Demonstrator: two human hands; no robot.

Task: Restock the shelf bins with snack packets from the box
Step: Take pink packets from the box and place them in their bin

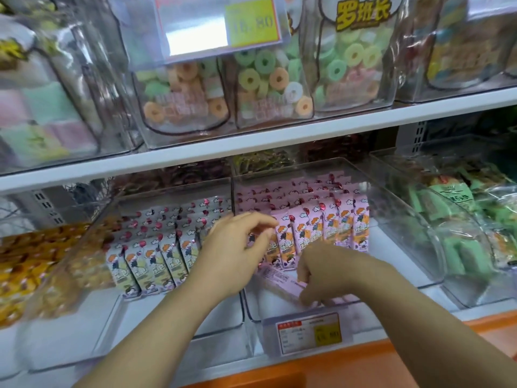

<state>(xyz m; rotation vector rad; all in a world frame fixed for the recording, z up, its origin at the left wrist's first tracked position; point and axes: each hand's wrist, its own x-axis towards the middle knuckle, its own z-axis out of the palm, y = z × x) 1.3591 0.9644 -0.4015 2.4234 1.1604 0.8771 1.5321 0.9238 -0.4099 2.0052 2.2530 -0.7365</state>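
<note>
Both my hands reach into a clear bin [391, 208] on the lower shelf. Pink snack packets [335, 219] stand upright in rows at its back. My left hand [237, 247] hovers at the left end of the front row, fingers loosely curled, touching the leftmost packets; whether it holds one I cannot tell. My right hand [324, 273] is lower, at the bin's front, its fingers curled round flat-lying pink packets [282, 284]. The box is not in view.
A neighbouring clear bin [117, 303] on the left holds white packets [156, 256] of the same design. Yellow snacks [25, 261] lie far left, green packs [453, 219] far right. Bags of ring candy [268, 79] fill the upper shelf. A price tag [307, 331] hangs on the bin's front.
</note>
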